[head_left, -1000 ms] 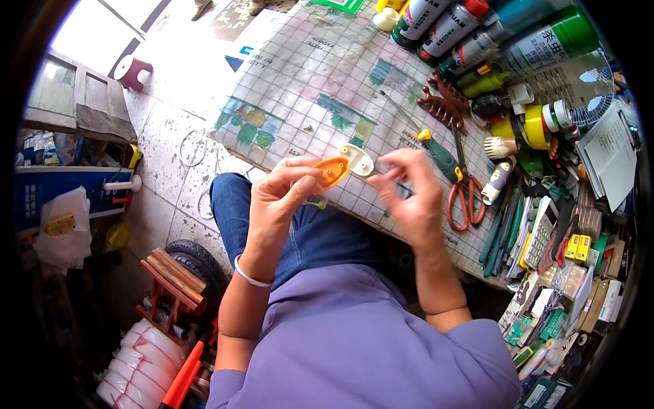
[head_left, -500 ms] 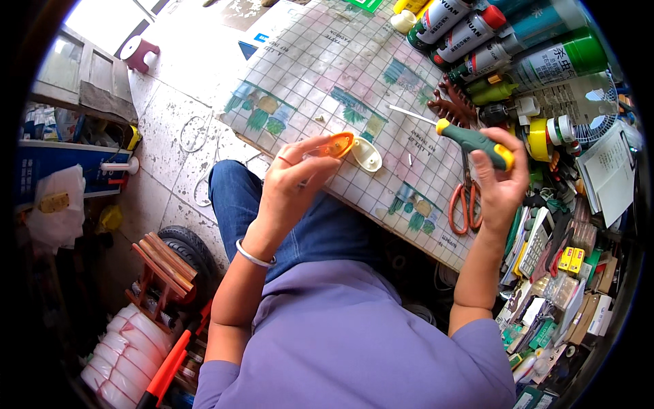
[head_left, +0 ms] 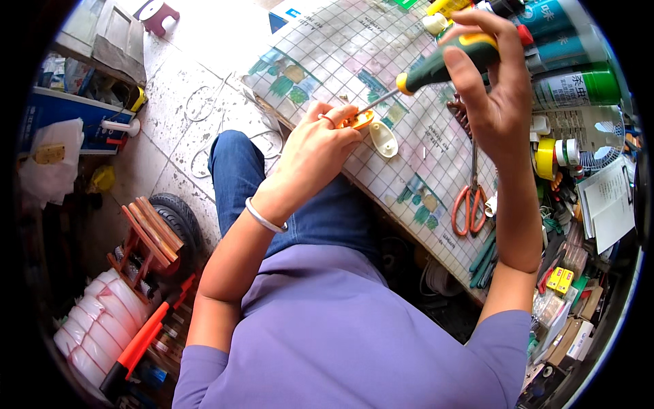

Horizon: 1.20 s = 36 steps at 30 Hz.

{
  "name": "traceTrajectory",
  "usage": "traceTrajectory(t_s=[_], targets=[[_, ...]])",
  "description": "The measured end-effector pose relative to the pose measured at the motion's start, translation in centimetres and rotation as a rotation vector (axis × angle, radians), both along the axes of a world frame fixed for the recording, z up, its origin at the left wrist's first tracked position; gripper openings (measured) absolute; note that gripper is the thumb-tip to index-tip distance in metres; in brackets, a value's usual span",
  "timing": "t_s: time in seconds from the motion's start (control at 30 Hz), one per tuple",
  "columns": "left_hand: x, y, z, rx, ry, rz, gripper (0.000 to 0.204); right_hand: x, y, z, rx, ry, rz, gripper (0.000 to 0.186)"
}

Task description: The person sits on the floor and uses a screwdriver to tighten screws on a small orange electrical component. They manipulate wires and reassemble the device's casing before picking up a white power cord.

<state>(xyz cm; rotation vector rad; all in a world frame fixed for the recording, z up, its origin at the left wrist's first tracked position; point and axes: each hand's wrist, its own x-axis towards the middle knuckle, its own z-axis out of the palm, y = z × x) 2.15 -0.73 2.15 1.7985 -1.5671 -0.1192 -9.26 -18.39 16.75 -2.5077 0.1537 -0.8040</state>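
Note:
My left hand (head_left: 317, 140) pinches a small orange plastic shell (head_left: 359, 120) above the table's near edge, its fingers covering part of it. In my right hand (head_left: 492, 88) is a screwdriver (head_left: 432, 70) with a green and yellow handle, slanting down to the left. Its metal shaft ends at the orange shell; whether the tip sits in a screw is too small to tell. Just right of the shell, a cream oval cover (head_left: 384, 140) lies on the tablecloth. Red-handled pliers (head_left: 470, 210) rest on the table below my right hand.
The table (head_left: 340, 61) has a checked plastic cover. Spray cans (head_left: 569, 87), tape rolls (head_left: 545, 159) and an open notebook (head_left: 605, 198) crowd its right side. On the floor at left are a wheel (head_left: 178, 217) and a white wrapped bundle (head_left: 102, 317).
My right hand has raised the screwdriver and swung its tip left and down to the orange shell. The view has shifted slightly; my left hand still holds the shell.

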Motion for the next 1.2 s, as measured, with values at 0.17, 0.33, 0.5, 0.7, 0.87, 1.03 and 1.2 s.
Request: traceTrajectory(t_s=[0.17,0.33,0.5,0.7,0.87,1.03,1.2], targets=[[0.0,0.1,0.1,-0.004,-0.005,-0.006,0.013,2.3,-0.9,1.1,0.089,0.1,0.013,0.031],[0.2,-0.1,0.3,0.032,0.026,-0.022,0.012,3.3,0.0,1.5,0.219,0.117,0.009,0.028],[0.3,-0.2,0.5,0.06,0.022,-0.041,0.012,4.1,-0.1,1.6,0.047,0.142,0.007,0.028],[0.2,-0.2,0.7,0.066,0.029,-0.044,0.011,4.6,-0.5,2.0,0.056,0.187,0.04,0.028],[0.2,-0.5,1.1,0.099,0.057,-0.048,0.009,5.3,-1.1,1.9,0.067,0.188,0.072,0.027],[0.2,-0.4,1.3,0.128,0.052,-0.051,0.011,6.0,-1.1,2.1,0.118,0.226,0.083,0.026],[0.3,-0.4,1.6,0.15,0.027,-0.065,0.013,7.3,-1.2,2.4,-0.014,0.228,0.025,0.044]])
